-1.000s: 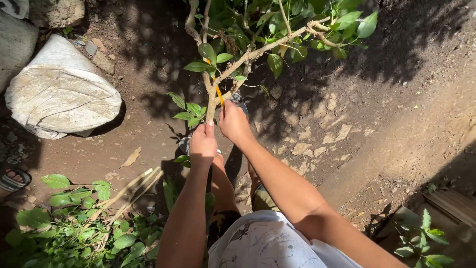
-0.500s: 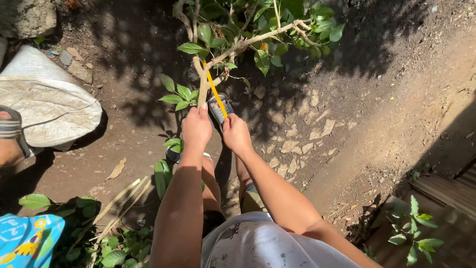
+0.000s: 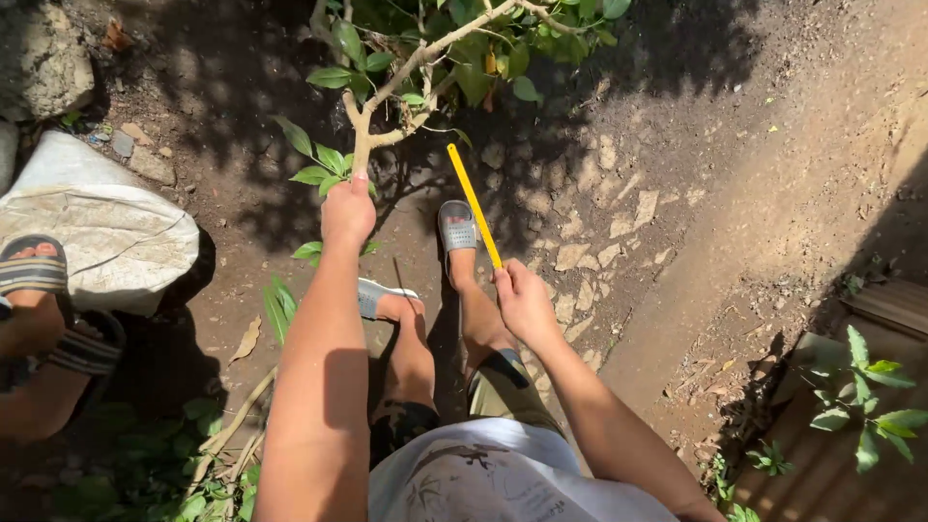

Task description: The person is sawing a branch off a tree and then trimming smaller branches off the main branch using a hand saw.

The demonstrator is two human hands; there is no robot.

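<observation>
Gripping the pale branch point(image 3: 362, 145) just below its fork, the left hand point(image 3: 348, 208) is clenched around the wood and holds it upright over the dirt. The right hand point(image 3: 522, 302) is wrapped around the near end of a thin yellow blade point(image 3: 474, 205), probably a small hand saw, though the teeth are too fine to make out. Half a second ago that blade lay right against the branch, with both hands close together at the stem. Now the right hand has drawn back and down toward the body, and the blade stands clear of the wood, slanting up over the grey sandal point(image 3: 457, 230) on the right foot. So the tool is off the stem at this instant, reading as the back end of a stroke or a pause; the branch looks uncut, leaves point(image 3: 319, 164) and upper limbs all attached. The left grip has not let go, only sits a bit further left in the view as the head turned. The other sandal point(image 3: 379, 295) sits near the left forearm. Left of the branch lies a whitish sack point(image 3: 97, 227) on the ground, and another person's sandalled foot point(image 3: 34, 275) shows at the left edge, apart from the work. Cracked dry soil point(image 3: 590, 242) spreads to the right, and a leafy sprig point(image 3: 870, 387) stands at the lower right.
</observation>
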